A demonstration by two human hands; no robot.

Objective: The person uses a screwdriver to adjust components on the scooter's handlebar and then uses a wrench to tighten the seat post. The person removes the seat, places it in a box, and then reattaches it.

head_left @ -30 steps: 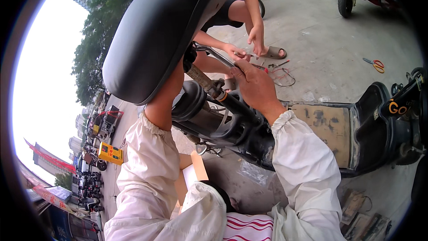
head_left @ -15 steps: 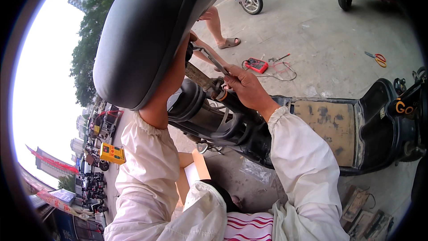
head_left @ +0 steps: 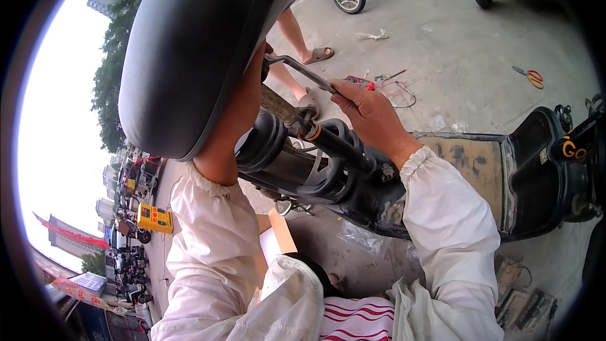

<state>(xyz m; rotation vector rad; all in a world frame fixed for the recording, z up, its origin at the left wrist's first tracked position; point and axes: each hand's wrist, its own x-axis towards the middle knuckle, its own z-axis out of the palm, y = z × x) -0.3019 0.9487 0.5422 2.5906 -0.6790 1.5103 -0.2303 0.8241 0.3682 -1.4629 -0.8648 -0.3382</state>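
head view, and the big change over the last second is that the raised scooter seat (head_left: 202, 50) now fills way more of the picture, swung further toward the right and blocking nearly everything behind it. the bystander who was crouching past the scooter a second ago is now just a pair of legs in sandals (head_left: 319, 55) standing further off.

right hand (head_left: 372, 113) has fingers wrapped tight together around the near end of a metal wrench (head_left: 302, 71). the wrench runs up and left from those fingers to somewhere under the seat's edge, where its far end disappears. a second ago this hand sat lower and closer to the scooter body, so it reads like the wrench has been swung round a stroke.

left hand (head_left: 249, 98) is mostly hidden, only the wrist and forearm show going up under the seat, so i can't tell whether its fingers are together or apart. looks like it's propping the seat.

just below the right fingers is the black shock absorber (head_left: 315, 136) and its spring. beyond the fingers on the concrete lie a multimeter with red leads (head_left: 363, 81), and orange-handled pliers (head_left: 530, 77) well off to the right.
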